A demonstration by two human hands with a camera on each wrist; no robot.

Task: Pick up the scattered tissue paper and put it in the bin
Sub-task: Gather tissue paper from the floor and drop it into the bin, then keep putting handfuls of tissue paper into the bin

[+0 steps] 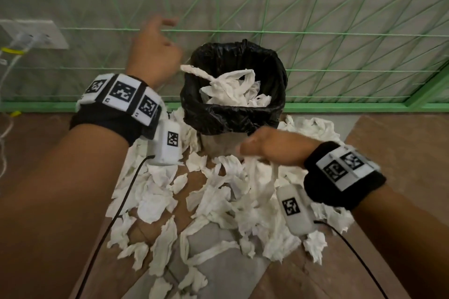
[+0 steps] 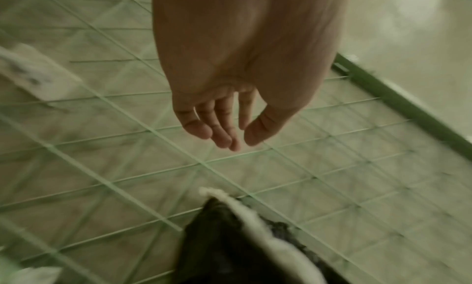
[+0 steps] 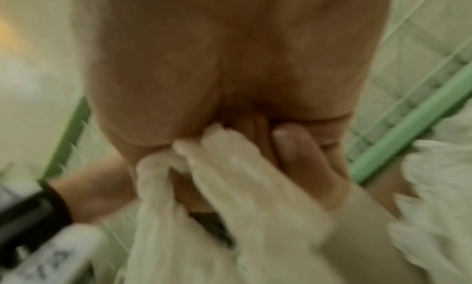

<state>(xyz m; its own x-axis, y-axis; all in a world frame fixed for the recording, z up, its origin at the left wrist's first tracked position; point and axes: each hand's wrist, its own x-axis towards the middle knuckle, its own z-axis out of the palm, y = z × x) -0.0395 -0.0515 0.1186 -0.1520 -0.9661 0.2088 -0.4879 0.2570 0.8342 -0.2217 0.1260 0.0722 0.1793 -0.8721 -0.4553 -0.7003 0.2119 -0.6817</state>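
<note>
A bin [image 1: 274, 104] lined with a black bag stands against the green mesh fence, with white tissue [image 1: 233, 91] piled inside and one strip hanging over its left rim. My left hand [image 1: 155, 48] is raised left of the bin, fingers loose and holding nothing; the left wrist view shows its fingers [image 2: 217, 127] relaxed above the bin's rim [image 2: 217, 238]. My right hand [image 1: 269, 145] is low in front of the bin and grips a bunch of tissue strips [image 1: 255, 172] that trail down to the pile; its fingers [image 3: 296, 151] curl round the tissue [image 3: 230, 177].
Scattered white tissue [image 1: 155, 199] covers the wooden floor around and in front of the bin. A green mesh fence [image 1: 315, 31] runs behind it. A wall socket with white cables [image 1: 31, 36] sits at the far left. Black cables trail from both wrist cameras.
</note>
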